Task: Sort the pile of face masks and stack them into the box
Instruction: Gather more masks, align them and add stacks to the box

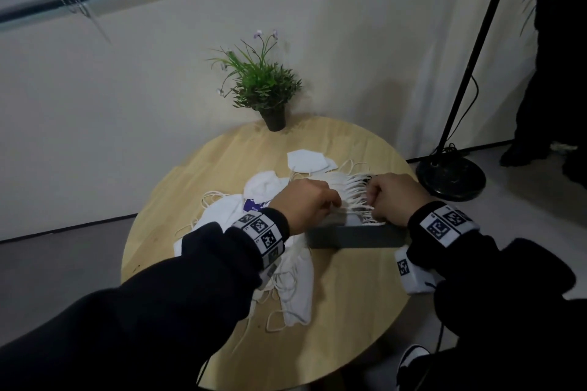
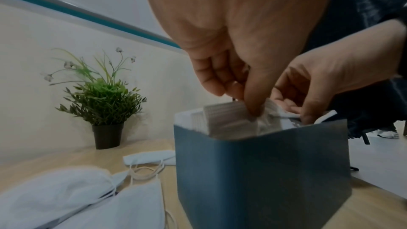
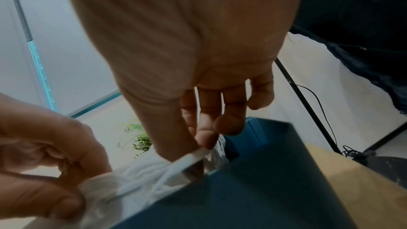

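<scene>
White, soft, pleated fabric fills the box point(image 1: 355, 236): a stack of masks point(image 2: 229, 119) stands on edge inside it, its ear loops point(image 1: 355, 197) fanning up over the rim. The box is dark blue-grey card with flat, stiff walls, and sits on the right of the counter point(image 1: 349, 295), near the person.

Both hands work at its mouth. The left hand point(image 1: 305, 203) curls its thumb and fingers into a pinch grip on the left end of the stack. The right hand point(image 1: 394, 197) pinches the right end, where the loops bunch together, with thumb and forefinger closed on the fabric and cords.

The step looks like seating this stack down into the box. To do it well, I would press both ends down evenly so the stack stays square, and tuck the springy loops inside the walls so they do not hook on the rim or lift the masks back out. The thin card could bow or slide, so a steady downward push suits it better than a sideways one.

More loose masks point(image 1: 295, 289) lie in a limp, tangled heap on the left and near side of the counter, with one folded mask point(image 1: 305, 160) farther off. The counter is round, pale wood. A potted plant point(image 1: 263, 89) stands at its far edge.
</scene>
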